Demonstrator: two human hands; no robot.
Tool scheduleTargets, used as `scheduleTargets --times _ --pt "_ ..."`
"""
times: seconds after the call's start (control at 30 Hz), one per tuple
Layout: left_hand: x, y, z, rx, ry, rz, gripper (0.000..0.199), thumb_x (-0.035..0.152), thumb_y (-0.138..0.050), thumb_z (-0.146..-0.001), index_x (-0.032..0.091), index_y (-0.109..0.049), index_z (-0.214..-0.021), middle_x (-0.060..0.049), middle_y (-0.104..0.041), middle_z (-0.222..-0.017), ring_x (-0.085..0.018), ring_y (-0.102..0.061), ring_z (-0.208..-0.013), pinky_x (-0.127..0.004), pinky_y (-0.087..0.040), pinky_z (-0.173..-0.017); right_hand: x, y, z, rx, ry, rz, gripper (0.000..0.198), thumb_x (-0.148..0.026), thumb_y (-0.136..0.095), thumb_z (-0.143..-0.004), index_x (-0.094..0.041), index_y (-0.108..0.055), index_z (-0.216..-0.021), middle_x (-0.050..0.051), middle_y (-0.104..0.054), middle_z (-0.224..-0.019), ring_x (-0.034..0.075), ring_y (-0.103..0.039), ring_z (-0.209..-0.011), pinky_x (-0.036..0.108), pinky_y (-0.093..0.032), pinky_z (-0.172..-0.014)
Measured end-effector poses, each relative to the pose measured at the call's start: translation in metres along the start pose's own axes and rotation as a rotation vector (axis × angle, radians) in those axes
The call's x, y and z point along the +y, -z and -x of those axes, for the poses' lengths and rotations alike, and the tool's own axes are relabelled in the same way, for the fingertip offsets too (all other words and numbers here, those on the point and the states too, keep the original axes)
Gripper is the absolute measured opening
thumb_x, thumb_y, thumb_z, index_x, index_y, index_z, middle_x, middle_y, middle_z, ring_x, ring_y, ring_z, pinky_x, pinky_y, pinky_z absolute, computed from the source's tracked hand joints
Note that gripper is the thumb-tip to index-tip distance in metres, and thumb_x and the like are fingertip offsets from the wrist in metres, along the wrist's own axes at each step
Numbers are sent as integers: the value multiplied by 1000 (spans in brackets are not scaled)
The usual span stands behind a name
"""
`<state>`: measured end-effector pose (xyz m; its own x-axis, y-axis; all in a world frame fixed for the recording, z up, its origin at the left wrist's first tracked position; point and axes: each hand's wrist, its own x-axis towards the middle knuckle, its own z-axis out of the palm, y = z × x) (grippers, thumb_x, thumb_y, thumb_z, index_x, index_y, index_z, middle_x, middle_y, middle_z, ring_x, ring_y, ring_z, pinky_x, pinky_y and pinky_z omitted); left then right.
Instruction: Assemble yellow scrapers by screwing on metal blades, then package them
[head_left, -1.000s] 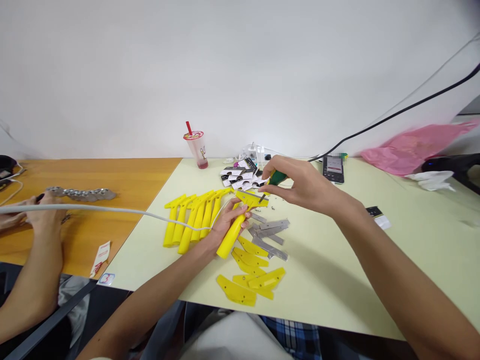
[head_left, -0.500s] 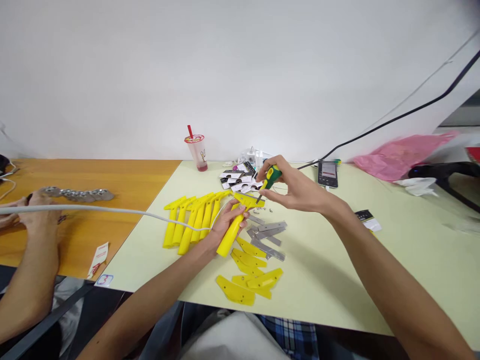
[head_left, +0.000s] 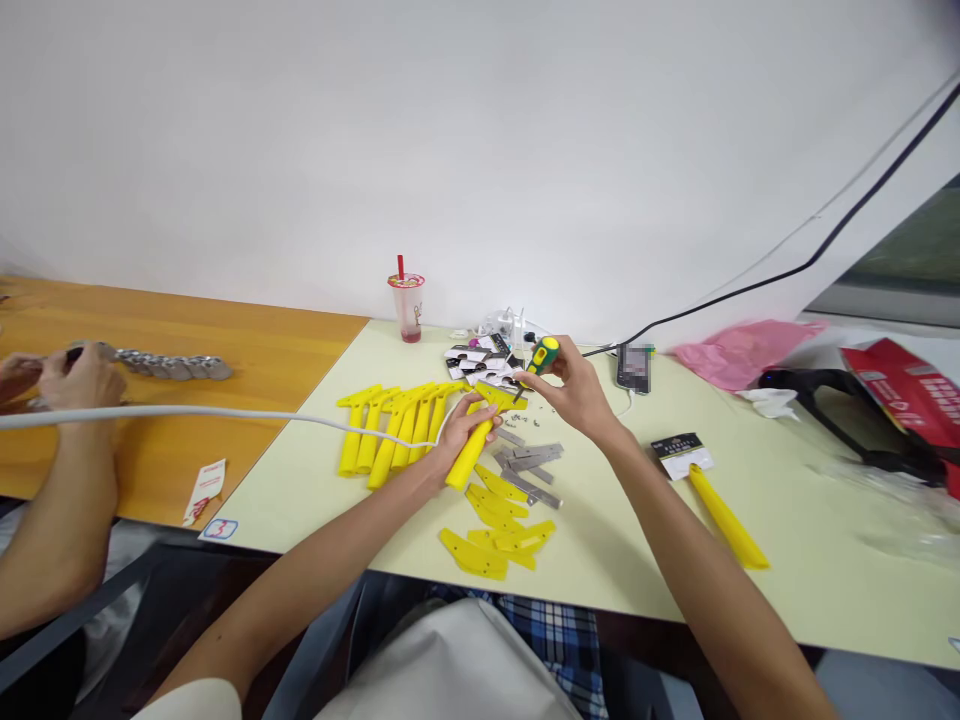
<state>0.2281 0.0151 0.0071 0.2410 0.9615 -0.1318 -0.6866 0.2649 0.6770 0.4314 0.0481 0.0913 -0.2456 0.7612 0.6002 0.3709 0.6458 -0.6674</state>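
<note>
My left hand (head_left: pixel 459 432) is wrapped round a yellow plastic scraper (head_left: pixel 471 455), its handle pointing down toward me and its wide head up. In my right hand (head_left: pixel 574 388) is a green and yellow screwdriver (head_left: pixel 544 352), tilted, with its shaft slanting down to the right end of the scraper head. Whether the tip sits in a screw is too small to tell. Just below the scraper lie grey metal blades (head_left: pixel 531 462) and loose yellow cover plates (head_left: pixel 487 555). Small screws (head_left: pixel 517 420) are scattered behind the blades. A row of yellow scraper handles (head_left: pixel 382 455) lies left of my left hand.
Black and white cards (head_left: pixel 480 362) are piled at the back, near a drink cup (head_left: pixel 409 310) and a phone (head_left: pixel 634 370). A carded yellow scraper (head_left: pixel 727 515) lies right of my forearm. A white cable (head_left: pixel 225 411) crosses on the left, where a co-worker's hands (head_left: pixel 79 380) handle metal parts.
The view has swung to the right, bringing the carded scraper and a red box into sight. My hands keep their hold on the scraper and the screwdriver, the screwdriver still at the scraper head.
</note>
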Motion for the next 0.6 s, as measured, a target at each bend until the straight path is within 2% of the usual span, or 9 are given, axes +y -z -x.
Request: scheduleTargets --times 0.1,0.27,0.37,0.47,0.53,0.6 --pt "1 0 1 1 -18 -3 73 22 -107 -60 23 -51 -107 0 -71 -91 -12 -69 -74 -18 -44 -54 1 -7 3 77 -84 47 64 -81 -83 -82 -26 -52 -92 -2 -63 -84 19 -62 -76 34 -55 -72" --pt "5 -4 5 -13 -41 -24 71 24 -105 -62 24 -51 -107 1 -69 -87 -12 -70 -74 -19 -44 -56 -10 -12 7 178 -116 78 64 -81 -82 -82 -26 -51 -90 -3 -62 -80 19 -64 -74 35 -57 -73" --pt "7 -8 7 -25 -63 -38 71 25 -106 -62 23 -51 -108 0 -71 -90 -14 -71 -76 -20 -46 -58 -23 -16 16 228 -13 185 53 -74 -75 -93 -27 -52 -95 1 -65 -86 22 -66 -79 39 -59 -80" --pt "9 -9 7 -16 -101 -50 71 25 -105 -61 23 -52 -108 -1 -71 -92 -15 -72 -80 -21 -48 -61 -33 -16 30 304 169 234 34 -58 -66 -105 -28 -51 -111 6 -69 -103 25 -72 -94 45 -59 -93" --pt "10 -10 6 -2 -118 -63 70 23 -105 -61 23 -51 -107 0 -70 -89 -14 -70 -77 -21 -47 -60 -29 -10 37 408 251 226 24 -49 -59 -110 -30 -47 -120 7 -69 -111 27 -74 -101 49 -58 -99" --pt "14 -13 6 -5 -126 -81 69 23 -105 -61 23 -52 -106 0 -70 -88 -14 -69 -75 -21 -45 -58 -9 4 41 502 216 317 22 -48 -52 -112 -31 -44 -123 8 -67 -112 28 -73 -101 51 -58 -99"
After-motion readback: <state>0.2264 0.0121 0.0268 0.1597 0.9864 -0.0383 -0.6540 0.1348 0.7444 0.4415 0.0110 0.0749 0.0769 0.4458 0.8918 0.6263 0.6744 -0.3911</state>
